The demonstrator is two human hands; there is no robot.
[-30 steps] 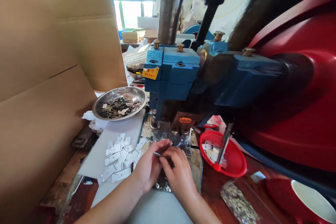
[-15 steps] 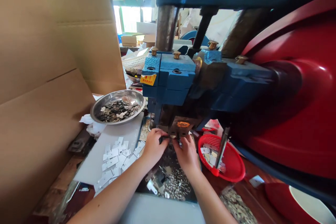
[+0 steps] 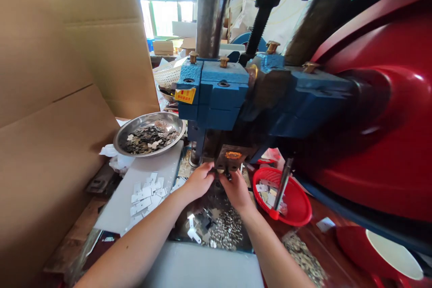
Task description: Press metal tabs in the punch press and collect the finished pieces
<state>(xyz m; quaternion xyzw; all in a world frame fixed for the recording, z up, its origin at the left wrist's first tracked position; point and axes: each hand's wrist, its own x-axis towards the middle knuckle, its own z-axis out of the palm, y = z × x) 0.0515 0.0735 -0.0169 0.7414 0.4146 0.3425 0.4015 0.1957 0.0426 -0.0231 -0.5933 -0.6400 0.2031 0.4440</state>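
Both hands reach in under the ram of a blue press (image 3: 219, 108). My left hand (image 3: 201, 182) is at the left of the die, its fingers bent together and their tips partly hidden. My right hand (image 3: 236, 189) is close by on the right, fingers closed by the dark tooling; what they pinch is too small or hidden to name. Below the hands, small shiny metal bits (image 3: 227, 229) cover the dark press bed, with a white bent piece (image 3: 193, 229) to their left. Flat white plates (image 3: 146, 195) lie piled on the grey board left of my forearm.
A steel bowl (image 3: 118, 144) of thin metal pieces stands at left, before large cardboard boxes (image 3: 111, 54). To the right, a red basket (image 3: 302, 211) holds plates beneath a metal rod (image 3: 282, 184). A big red flywheel (image 3: 381, 144) fills the right side.
The view has shifted a little, so the press appears slightly higher and further left. My left fingers have moved in closer to the die, and the dark gap between them no longer shows.
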